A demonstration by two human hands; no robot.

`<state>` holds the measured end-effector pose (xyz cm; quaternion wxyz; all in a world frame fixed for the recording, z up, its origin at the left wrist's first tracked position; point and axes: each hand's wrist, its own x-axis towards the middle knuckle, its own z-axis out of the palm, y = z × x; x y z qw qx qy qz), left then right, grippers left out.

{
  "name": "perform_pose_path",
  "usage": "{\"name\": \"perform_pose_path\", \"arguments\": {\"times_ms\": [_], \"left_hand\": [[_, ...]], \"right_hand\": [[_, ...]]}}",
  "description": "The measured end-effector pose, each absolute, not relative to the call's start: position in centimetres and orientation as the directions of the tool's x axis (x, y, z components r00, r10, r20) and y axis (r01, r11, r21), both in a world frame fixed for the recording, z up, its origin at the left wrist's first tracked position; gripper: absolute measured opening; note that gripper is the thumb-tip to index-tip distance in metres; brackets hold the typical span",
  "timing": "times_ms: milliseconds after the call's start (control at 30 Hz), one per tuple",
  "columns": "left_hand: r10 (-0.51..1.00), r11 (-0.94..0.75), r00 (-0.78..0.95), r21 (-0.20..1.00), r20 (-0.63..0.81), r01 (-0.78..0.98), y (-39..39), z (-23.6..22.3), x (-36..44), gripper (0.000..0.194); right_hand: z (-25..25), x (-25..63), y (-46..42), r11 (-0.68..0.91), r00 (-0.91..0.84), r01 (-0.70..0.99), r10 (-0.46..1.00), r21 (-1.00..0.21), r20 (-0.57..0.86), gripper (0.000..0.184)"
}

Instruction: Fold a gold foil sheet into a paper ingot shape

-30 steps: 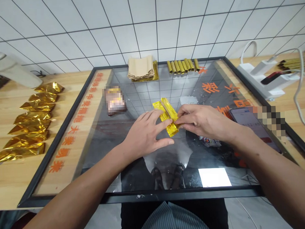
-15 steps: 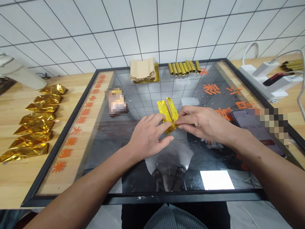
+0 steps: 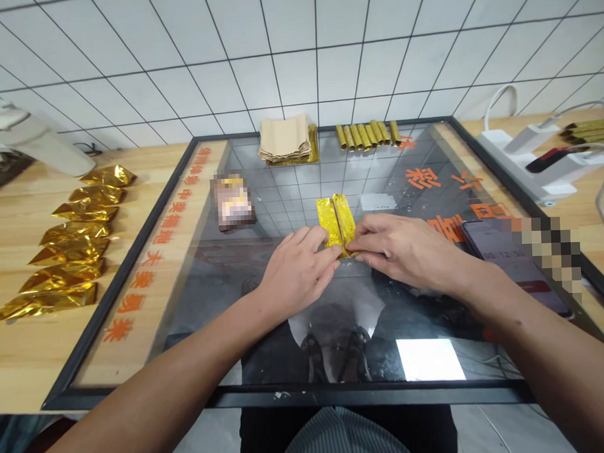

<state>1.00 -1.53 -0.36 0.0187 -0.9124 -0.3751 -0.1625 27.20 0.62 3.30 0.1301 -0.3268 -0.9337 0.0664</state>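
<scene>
The left hand and right hand pinch the near corners of a gold foil sheet (its two long flaps nearly meeting) on the glass panel; beyond lie gold tubes and stacked brown papers.

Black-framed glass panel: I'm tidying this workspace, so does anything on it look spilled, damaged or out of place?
One small thing: white flecks on the near edge of the black frame stand out against the dark surface; whether scraps or chips, I can't tell. The gold foil at the right hand is creased. No spill shows.
</scene>
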Motion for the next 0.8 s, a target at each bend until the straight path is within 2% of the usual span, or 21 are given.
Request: {"name": "perform_pose_path", "arguments": {"times_ms": [133, 467, 800], "left_hand": [[0.672, -0.729, 0.675, 0.109, 0.305, 0.676, -1.61, -0.36, 0.90, 0.031], [0.689, -0.722, 0.658, 0.208, 0.304, 0.660, -1.71, -0.27, 0.98, 0.024], [0.670, -0.737, 0.672, 0.181, 0.315, 0.651, -1.85, -0.05, 0.96, 0.026]], "right_hand": [[3.59, 27.16, 0.36, 0.790, -0.769, 0.575, 0.611, -0.213, 0.188, 0.027], [3.66, 27.06, 0.52, 0.763, -0.771, 0.537, 0.617, -0.359, 0.159, 0.023], [4.09, 27.10, 0.29, 0.751, -0.781, 0.537, 0.614, -0.385, 0.109, 0.025]]}}
